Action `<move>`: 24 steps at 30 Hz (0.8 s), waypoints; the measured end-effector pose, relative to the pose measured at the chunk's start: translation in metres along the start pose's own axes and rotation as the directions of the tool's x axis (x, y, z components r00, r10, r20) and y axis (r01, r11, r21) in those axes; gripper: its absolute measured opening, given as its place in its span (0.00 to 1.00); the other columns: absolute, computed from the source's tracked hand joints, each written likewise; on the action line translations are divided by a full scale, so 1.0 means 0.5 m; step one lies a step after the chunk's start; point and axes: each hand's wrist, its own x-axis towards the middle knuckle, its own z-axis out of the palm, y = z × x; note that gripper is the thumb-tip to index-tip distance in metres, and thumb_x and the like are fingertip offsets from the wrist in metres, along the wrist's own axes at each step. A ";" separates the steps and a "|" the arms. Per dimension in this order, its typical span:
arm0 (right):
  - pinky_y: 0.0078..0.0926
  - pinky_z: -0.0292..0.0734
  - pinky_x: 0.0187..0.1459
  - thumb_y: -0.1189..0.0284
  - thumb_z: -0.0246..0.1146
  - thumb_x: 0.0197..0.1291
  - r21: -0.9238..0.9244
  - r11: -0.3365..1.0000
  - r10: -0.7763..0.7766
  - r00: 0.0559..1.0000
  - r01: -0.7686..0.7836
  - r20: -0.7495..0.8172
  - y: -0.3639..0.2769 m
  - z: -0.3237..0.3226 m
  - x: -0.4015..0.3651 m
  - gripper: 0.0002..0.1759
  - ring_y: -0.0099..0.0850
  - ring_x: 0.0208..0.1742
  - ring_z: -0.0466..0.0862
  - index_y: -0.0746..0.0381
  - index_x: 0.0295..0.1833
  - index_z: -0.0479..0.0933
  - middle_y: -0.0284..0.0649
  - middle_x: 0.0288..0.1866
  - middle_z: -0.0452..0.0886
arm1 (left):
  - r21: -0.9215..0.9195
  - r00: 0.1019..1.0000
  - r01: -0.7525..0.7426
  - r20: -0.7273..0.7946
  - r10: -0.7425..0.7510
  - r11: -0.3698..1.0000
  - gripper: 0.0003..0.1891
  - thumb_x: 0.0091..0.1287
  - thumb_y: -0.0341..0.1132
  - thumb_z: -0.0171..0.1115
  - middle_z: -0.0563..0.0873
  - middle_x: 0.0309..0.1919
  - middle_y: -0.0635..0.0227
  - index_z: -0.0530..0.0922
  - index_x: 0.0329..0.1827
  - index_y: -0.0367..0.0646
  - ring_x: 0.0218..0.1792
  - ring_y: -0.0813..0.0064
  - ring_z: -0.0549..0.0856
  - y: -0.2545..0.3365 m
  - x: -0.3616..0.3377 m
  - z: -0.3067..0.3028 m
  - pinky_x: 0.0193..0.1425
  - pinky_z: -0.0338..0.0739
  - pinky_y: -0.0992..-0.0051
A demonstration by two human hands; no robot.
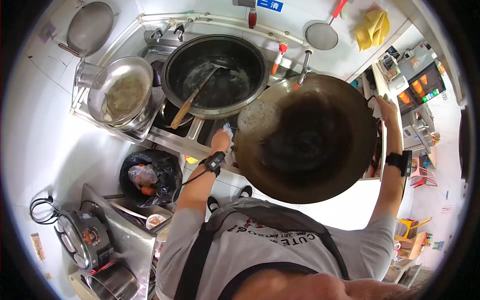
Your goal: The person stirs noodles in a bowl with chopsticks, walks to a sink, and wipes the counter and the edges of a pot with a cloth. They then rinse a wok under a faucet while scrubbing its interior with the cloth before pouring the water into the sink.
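A large dark wok (320, 185) fills the centre right, with foamy liquid (258, 122) at its upper left inside. My right hand (387, 110) is closed around the wok's right edge, a white cloth (374, 107) between hand and metal. At the opposite edge my left hand (220, 141) is closed, with a white and blue cloth (228, 131) at its fingers; the handle there is hidden. Left of the wok, a large black basin (172, 75) holds water and a spatula with a wooden handle (181, 114) resting over its rim.
Taps (305, 70) stick out over the wok's back edge. A metal strainer (120, 90) sits on a bowl at left. A bin with a black bag (167, 172) stands on the floor below. Behind it is a steel table (127, 220) with a rice cooker (85, 237).
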 end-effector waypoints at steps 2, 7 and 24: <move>0.19 0.61 0.14 0.58 0.67 0.52 0.141 0.990 -0.004 0.999 0.009 -0.036 -0.036 -0.035 -0.013 0.18 0.21 0.14 0.73 0.63 0.30 0.79 0.32 0.18 0.76 | -0.009 0.999 0.014 0.028 -0.014 1.000 0.16 0.64 0.39 0.51 0.82 0.41 0.46 0.77 0.40 0.33 0.47 0.47 0.79 0.035 0.015 0.005 0.48 0.73 0.56; 0.23 0.69 0.18 0.60 0.69 0.52 0.352 0.933 0.060 0.997 -0.074 0.051 -0.203 -0.131 -0.038 0.15 0.24 0.18 0.75 0.61 0.34 0.78 0.34 0.23 0.77 | 0.084 0.943 -0.102 0.325 0.069 0.991 0.18 0.60 0.42 0.53 0.82 0.41 0.45 0.80 0.39 0.34 0.45 0.47 0.81 0.061 0.088 0.058 0.46 0.75 0.58; 0.30 0.74 0.19 0.59 0.67 0.55 0.206 0.903 0.320 0.909 -0.378 0.268 -0.291 -0.128 0.007 0.14 0.26 0.19 0.77 0.57 0.38 0.76 0.30 0.26 0.78 | 0.878 0.446 0.193 0.320 -0.836 0.439 0.15 0.67 0.24 0.46 0.79 0.53 0.61 0.76 0.54 0.40 0.54 0.67 0.77 0.065 0.109 0.208 0.64 0.66 0.71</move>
